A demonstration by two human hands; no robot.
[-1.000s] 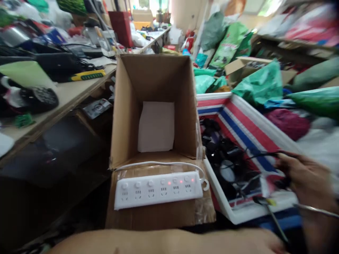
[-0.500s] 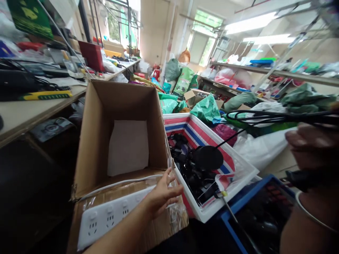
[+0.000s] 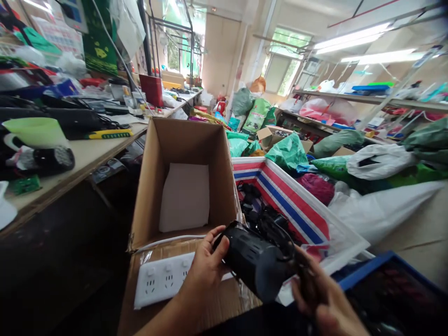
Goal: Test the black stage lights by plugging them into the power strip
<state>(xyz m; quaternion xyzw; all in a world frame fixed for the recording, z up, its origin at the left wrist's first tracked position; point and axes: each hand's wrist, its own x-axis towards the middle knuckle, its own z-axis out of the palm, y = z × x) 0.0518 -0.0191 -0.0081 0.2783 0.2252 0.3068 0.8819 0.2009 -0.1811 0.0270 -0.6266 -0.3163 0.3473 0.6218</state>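
Observation:
A black cylindrical device (image 3: pixel 247 254) with slots in its side and a flat round end lies tilted between my hands, over the front of the cardboard box. My left hand (image 3: pixel 208 263) is closed around its far left end, thumb on top. At the other end, my right hand (image 3: pixel 324 291) is closed on the device's black cord (image 3: pixel 289 240), gathered in loops; blur hides some of its fingers. Just left of my left hand is a white power strip (image 3: pixel 166 277), fixed to the box flap. The device's exact kind does not show.
The open cardboard box (image 3: pixel 147 186) has a pale sheet at its bottom. To its right, a white crate (image 3: pixel 345 238) with a striped liner holds black items. A blue crate (image 3: pixel 381 263) stands at lower right. A cluttered workbench (image 3: pixel 94 156) runs along the left.
The black device, which hung by its cord over the white crate, is now between both hands. My left hand has closed on it; my right hand has come down and inward. The view has shifted left.

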